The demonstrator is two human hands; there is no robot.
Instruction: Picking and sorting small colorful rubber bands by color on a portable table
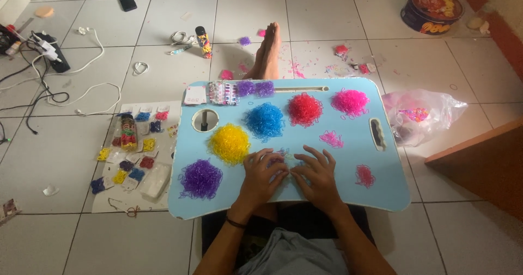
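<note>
My left hand [261,176] and my right hand [319,177] rest close together on a light blue lap tray [348,160], fingers curled over something small and pale between them [289,158]; what it is stays hidden. Piles of small elastic bands lie on the tray: purple [200,178] left of my left hand, yellow [230,142], blue [265,120], red [304,109], bright pink [350,101], a small pink bunch [332,139] and a small dark pink bunch [364,175] right of my right hand.
A foot [268,54] stretches beyond the tray. Packets of coloured bands [131,155] lie on a sheet at left. A clear plastic bag [419,114], a round tin [432,11], cables [65,90], a phone [127,1] and a wooden edge [479,160] surround the tray.
</note>
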